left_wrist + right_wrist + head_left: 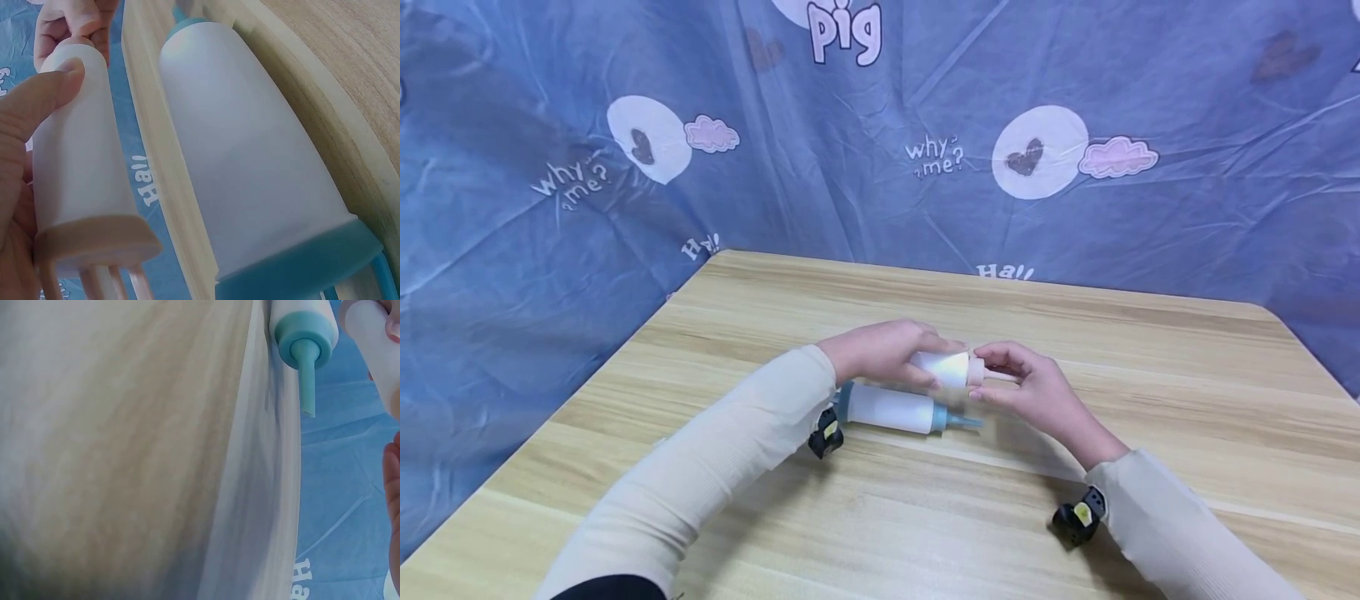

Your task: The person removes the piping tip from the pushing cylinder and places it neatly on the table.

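Note:
A white bottle [942,369] with a pink cap [976,372] and thin nozzle is held above the table; its brownish-pink base with prongs shows in the left wrist view. The left hand [891,354] grips its body, thumb on top. At the cap end, the right hand [1026,387] pinches the cap with thumb and fingers. Just nearer the person, a second white bottle [891,409] with teal base, collar and nozzle [307,381] lies on its side on the table, touched by neither hand as far as shows.
The wooden table [880,517] spreads around both bottles. Behind it hangs a blue printed cloth [850,183], which also covers the left side. Black wrist cameras sit at both sleeves, the left one [826,433] close to the teal bottle's base.

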Demonstrator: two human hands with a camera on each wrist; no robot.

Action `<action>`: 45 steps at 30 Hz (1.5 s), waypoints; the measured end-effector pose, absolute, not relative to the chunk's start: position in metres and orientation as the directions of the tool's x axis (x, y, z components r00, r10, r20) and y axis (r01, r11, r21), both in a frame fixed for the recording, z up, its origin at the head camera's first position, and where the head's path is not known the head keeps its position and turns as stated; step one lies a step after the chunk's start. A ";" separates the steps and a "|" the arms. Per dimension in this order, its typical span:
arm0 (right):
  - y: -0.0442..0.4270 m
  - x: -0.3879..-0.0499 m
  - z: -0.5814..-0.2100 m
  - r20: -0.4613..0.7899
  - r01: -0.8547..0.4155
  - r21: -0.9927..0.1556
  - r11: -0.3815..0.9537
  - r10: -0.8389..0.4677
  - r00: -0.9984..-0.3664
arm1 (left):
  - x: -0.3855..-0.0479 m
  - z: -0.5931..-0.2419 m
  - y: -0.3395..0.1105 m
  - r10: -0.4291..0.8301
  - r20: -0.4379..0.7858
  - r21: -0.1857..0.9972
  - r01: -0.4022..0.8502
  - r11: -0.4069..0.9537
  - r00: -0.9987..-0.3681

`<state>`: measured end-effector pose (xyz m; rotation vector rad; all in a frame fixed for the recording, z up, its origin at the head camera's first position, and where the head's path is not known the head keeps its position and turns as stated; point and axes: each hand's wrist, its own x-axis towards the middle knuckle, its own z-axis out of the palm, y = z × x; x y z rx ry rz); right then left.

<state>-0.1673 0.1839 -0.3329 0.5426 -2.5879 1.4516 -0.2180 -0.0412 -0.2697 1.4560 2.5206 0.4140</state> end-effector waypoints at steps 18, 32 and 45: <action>0.182 -0.165 -0.335 0.176 -0.297 -0.898 0.325 -0.355 -0.918 | -0.216 -0.273 -0.046 0.876 -0.004 0.298 0.835 0.462 -0.483; 0.179 -0.166 -0.335 0.192 -0.300 -0.878 0.374 -0.299 -0.935 | -0.216 -0.273 -0.046 0.873 -0.017 0.276 0.836 0.473 -0.488; 0.177 -0.168 -0.338 0.286 -0.388 -0.838 0.385 -0.296 -0.911 | -0.218 -0.274 -0.046 0.867 -0.019 0.281 0.829 0.483 -0.498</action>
